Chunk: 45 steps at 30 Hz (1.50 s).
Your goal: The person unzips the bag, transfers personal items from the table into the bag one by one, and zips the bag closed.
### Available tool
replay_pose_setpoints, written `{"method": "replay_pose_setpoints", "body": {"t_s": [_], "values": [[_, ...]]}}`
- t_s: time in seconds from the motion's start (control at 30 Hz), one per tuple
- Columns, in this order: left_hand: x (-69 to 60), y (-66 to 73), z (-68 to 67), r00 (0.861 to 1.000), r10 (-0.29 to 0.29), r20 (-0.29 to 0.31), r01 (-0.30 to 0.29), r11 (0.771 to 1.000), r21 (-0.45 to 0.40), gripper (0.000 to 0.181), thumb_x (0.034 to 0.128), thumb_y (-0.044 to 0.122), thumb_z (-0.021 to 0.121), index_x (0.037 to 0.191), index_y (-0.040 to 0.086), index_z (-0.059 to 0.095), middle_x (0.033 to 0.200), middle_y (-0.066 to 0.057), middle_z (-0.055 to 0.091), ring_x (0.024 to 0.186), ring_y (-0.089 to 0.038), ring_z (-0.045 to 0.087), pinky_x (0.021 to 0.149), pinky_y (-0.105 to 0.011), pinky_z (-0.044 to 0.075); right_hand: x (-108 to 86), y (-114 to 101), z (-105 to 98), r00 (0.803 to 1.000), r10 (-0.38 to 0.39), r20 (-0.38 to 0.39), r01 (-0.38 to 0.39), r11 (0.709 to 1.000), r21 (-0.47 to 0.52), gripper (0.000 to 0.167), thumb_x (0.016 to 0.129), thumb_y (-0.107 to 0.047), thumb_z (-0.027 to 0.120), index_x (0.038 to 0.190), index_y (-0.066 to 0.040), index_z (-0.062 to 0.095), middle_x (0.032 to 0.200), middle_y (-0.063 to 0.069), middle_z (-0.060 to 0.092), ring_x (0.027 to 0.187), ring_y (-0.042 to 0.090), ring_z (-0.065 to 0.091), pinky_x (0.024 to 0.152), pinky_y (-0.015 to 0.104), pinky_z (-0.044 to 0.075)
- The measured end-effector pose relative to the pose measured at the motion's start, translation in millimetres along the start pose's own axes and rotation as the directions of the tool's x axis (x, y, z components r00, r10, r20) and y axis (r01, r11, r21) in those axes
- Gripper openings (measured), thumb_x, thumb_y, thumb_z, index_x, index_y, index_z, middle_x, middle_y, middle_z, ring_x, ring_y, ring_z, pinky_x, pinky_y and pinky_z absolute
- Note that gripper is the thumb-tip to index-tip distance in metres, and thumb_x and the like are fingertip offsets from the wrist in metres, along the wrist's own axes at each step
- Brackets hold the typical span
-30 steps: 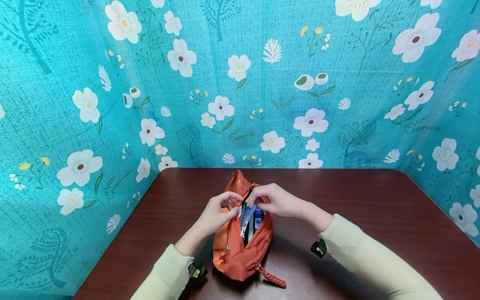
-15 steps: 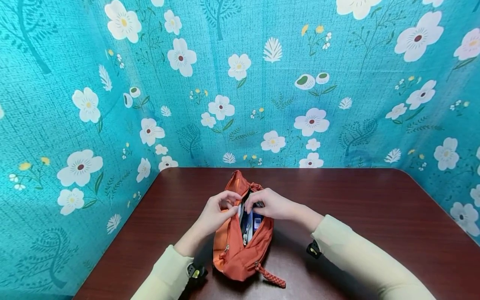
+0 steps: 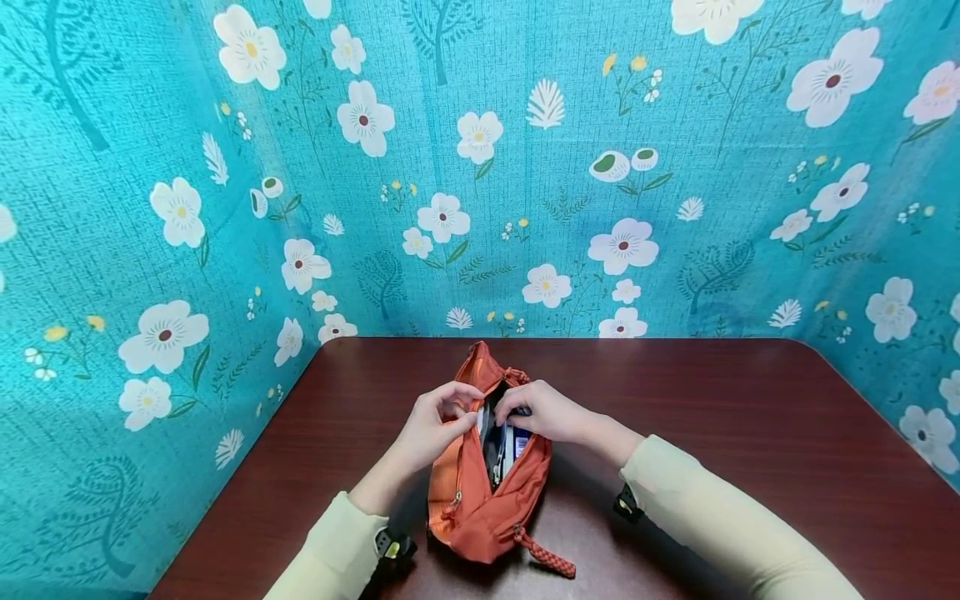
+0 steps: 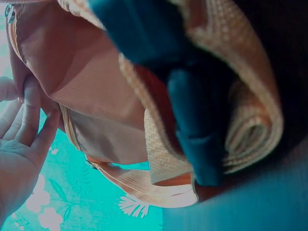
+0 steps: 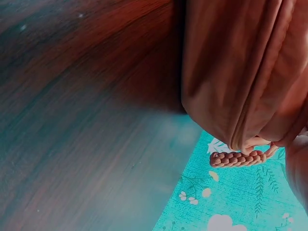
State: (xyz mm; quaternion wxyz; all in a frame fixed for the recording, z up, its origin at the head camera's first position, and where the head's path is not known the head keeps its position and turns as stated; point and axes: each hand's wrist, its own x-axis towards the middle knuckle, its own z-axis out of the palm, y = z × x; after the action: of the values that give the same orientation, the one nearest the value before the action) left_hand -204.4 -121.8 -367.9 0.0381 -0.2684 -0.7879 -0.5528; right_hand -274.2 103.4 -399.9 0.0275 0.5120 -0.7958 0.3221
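An orange-red waist bag (image 3: 487,521) lies on the table, its main zip undone and its mouth spread. At the left lip of the mouth my left hand (image 3: 438,429) pinches the fabric between thumb and fingers; in the left wrist view the left hand (image 4: 21,139) grips the bag's edge. My right hand (image 3: 543,411) reaches in from the right, fingers curled inside the mouth. Its fingertips meet a narrow blue thing (image 3: 503,437) with a small metal part below; its kind is unclear. A blue-and-white packet (image 3: 521,442) sits beside it. Deeper contents are hidden.
A braided cord pull (image 3: 551,560) hangs off the bag's near right end onto the dark wooden table (image 3: 675,400). The left wrist view shows a dark buckle (image 4: 192,120) and woven strap (image 4: 260,86). Blue flowered cloth (image 3: 555,208) stands behind.
My right hand has moved lower and slightly nearer into the bag with the blue thing, which now shows less of its surface. The left hand keeps its place on the lip.
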Motion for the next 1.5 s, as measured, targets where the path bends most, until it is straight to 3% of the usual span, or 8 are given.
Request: {"method": "replay_pose_setpoints", "body": {"t_s": [0.27,0.43,0.5,0.6,0.7,0.97,1.37,1.5], "values": [[0.6,-2.4,0.6,1.0,-0.012,0.011,0.012,1.0,-0.001,0.023,0.0897,-0.005,0.064,0.113,-0.003,0.063,0.096,-0.015,0.063,0.075,-0.021,0.063,0.069,-0.027,0.052,-3.3,-3,-3,0.996,0.09,0.022,-0.09,0.996,-0.008,0.018,0.087,-0.002,0.071,0.102,-0.01,0.074,0.102,-0.001,0.071,0.097,0.011,0.063,0.083,0.032,0.051],[0.7,-0.3,-0.3,1.0,-0.028,0.009,0.028,1.0,0.009,0.024,0.09,-0.004,0.064,0.113,-0.003,0.063,0.096,-0.014,0.063,0.075,-0.022,0.063,0.07,-0.027,0.053,-8.2,-5,-8,0.987,0.16,0.005,-0.16,0.986,0.037,0.018,0.088,-0.008,0.072,0.105,-0.013,0.073,0.099,-0.005,0.07,0.069,0.007,0.054,0.065,0.027,0.048],[0.7,1.0,-0.7,0.999,-0.032,0.007,0.032,0.999,0.013,0.024,0.0901,-0.003,0.064,0.114,-0.002,0.063,0.096,-0.014,0.063,0.075,-0.022,0.062,0.07,-0.028,0.053,-10.6,-5,-12,0.984,0.178,-0.015,-0.177,0.982,0.068,0.017,0.088,-0.01,0.072,0.105,-0.012,0.073,0.098,-0.006,0.07,0.066,0.007,0.052,0.063,0.029,0.048],[0.4,3.0,-1.1,0.999,-0.037,0.006,0.037,0.999,0.017,0.023,0.0901,-0.003,0.064,0.113,-0.002,0.063,0.096,-0.014,0.063,0.075,-0.022,0.062,0.07,-0.028,0.053,-13.8,-4,-21,0.976,0.207,-0.06,-0.198,0.972,0.128,0.015,0.089,-0.01,0.071,0.104,-0.008,0.073,0.097,-0.005,0.07,0.081,0.008,0.062,0.076,0.036,0.053],[-0.1,4.5,-1.0,0.999,-0.04,-0.001,0.04,0.999,0.027,0.023,0.0897,-0.003,0.064,0.113,-0.002,0.063,0.096,-0.014,0.063,0.074,-0.023,0.061,0.07,-0.028,0.052,-15.6,-4,-32,0.96,0.254,-0.116,-0.232,0.957,0.174,0.014,0.089,-0.009,0.071,0.103,-0.006,0.073,0.097,-0.004,0.07,0.097,0.012,0.065,0.088,0.044,0.05],[-1.0,5.9,1.0,0.999,-0.043,-0.016,0.044,0.998,0.034,0.022,0.089,-0.004,0.064,0.111,-0.003,0.064,0.095,-0.014,0.063,0.073,-0.022,0.061,0.069,-0.028,0.052,-9.3,8,-46,0.924,0.318,-0.211,-0.291,0.945,0.147,0.015,0.09,-0.01,0.07,0.102,-0.002,0.071,0.096,0.002,0.071,0.093,0.017,0.068,0.083,0.04,0.052],[-3.8,4.3,2.4,0.998,-0.056,-0.014,0.056,0.998,0.02,0.022,0.0892,-0.003,0.065,0.111,-0.002,0.064,0.096,-0.014,0.062,0.072,-0.022,0.059,0.069,-0.028,0.052,12.4,30,-28,0.912,0.374,-0.169,-0.363,0.927,0.091,0.027,0.094,-0.01,0.064,0.121,-0.004,0.066,0.11,0.007,0.068,0.103,0.023,0.064,0.088,0.041,0.051],[-3.7,3.8,1.9,0.998,-0.056,-0.016,0.057,0.998,0.018,0.022,0.0891,-0.003,0.065,0.111,-0.002,0.064,0.096,-0.014,0.063,0.073,-0.023,0.059,0.069,-0.028,0.052,15.5,35,-22,0.911,0.386,-0.143,-0.377,0.922,0.086,0.027,0.094,-0.009,0.064,0.12,-0.003,0.067,0.11,0.007,0.069,0.102,0.022,0.065,0.088,0.04,0.051]]}}
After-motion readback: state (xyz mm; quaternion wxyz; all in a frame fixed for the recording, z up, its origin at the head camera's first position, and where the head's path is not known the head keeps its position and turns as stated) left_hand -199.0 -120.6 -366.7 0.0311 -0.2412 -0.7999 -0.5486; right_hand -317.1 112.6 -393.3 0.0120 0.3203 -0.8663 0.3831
